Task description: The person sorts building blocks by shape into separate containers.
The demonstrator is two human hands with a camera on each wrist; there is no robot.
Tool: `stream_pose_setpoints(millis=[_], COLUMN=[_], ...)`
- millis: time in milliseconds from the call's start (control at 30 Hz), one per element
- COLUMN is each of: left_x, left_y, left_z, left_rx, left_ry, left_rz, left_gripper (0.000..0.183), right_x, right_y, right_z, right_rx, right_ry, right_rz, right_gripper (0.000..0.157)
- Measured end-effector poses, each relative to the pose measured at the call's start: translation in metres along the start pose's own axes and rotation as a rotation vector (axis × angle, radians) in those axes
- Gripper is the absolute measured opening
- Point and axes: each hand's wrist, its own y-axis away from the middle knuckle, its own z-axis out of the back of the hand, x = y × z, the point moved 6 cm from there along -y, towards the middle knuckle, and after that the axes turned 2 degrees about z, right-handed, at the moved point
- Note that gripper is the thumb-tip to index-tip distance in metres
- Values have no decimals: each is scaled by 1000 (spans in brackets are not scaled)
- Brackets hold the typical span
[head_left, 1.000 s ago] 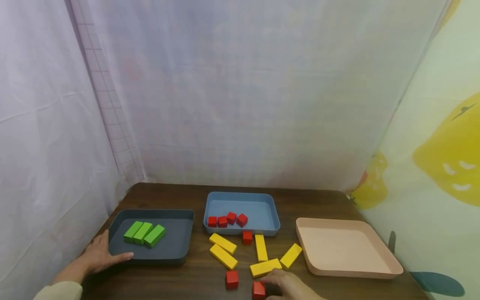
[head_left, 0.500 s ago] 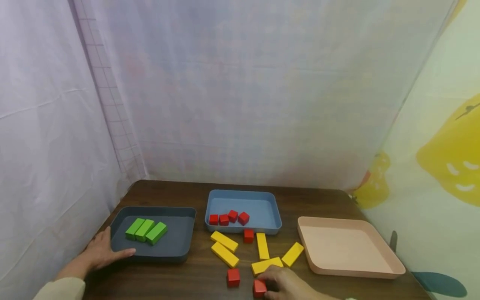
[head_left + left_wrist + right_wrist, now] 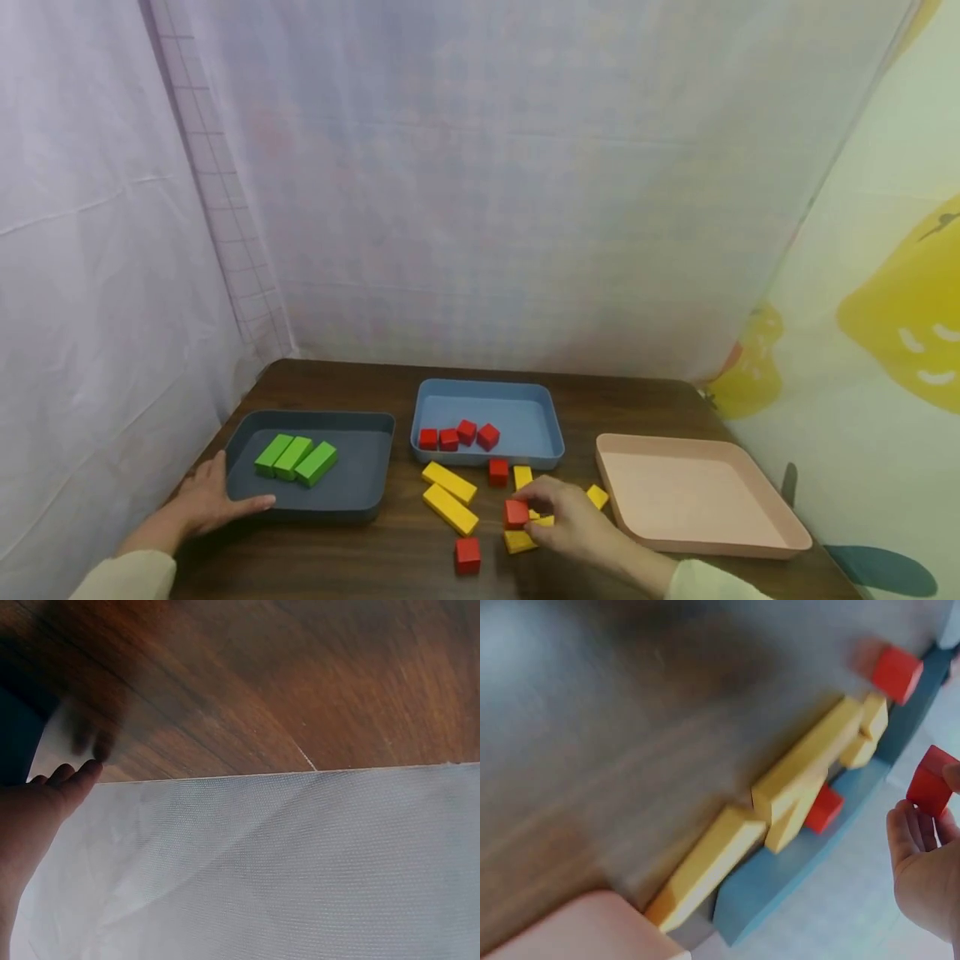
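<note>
In the head view my right hand (image 3: 576, 521) pinches a red cube (image 3: 515, 514) between thumb and fingers, above the yellow blocks. The right wrist view shows this held cube (image 3: 930, 784) raised off the table. My left hand (image 3: 204, 502) rests at the near left corner of the dark grey tray (image 3: 356, 500), thumb stretched along its front wall and fingers along its side. Inside that tray lie three green blocks (image 3: 294, 458). Several yellow blocks (image 3: 451, 509) lie mid-table, some partly hidden behind my right hand. Two loose red cubes remain on the wood, one nearer (image 3: 467, 556), one farther (image 3: 498, 472).
A blue tray (image 3: 525, 417) with several red cubes (image 3: 467, 432) along its near left side stands at the back centre. To the right sits a bare pink tray (image 3: 705, 492). White curtains (image 3: 525, 208) hang behind and beside the brown table (image 3: 337, 383).
My right hand has closed on the front red cube and lifted it forward, from near the table's front to above the yellow blocks. The left hand stays at the dark tray.
</note>
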Motion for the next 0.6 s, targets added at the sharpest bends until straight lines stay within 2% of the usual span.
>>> stream_pose_setpoints(millis=[200, 300, 600], left_x=[0, -1, -2], left_y=[1, 1, 2], left_z=[-1, -1, 1], left_rx=[2, 2, 2], left_ry=[12, 15, 11], left_rz=[1, 3, 3], left_gripper=[135, 135, 134], right_x=[-13, -23, -49], right_y=[-22, -30, -55], right_z=[19, 28, 45], right_rx=[-133, -167, -239], right_ry=[74, 107, 112], right_rz=[-41, -89, -219], right_gripper=[29, 28, 29])
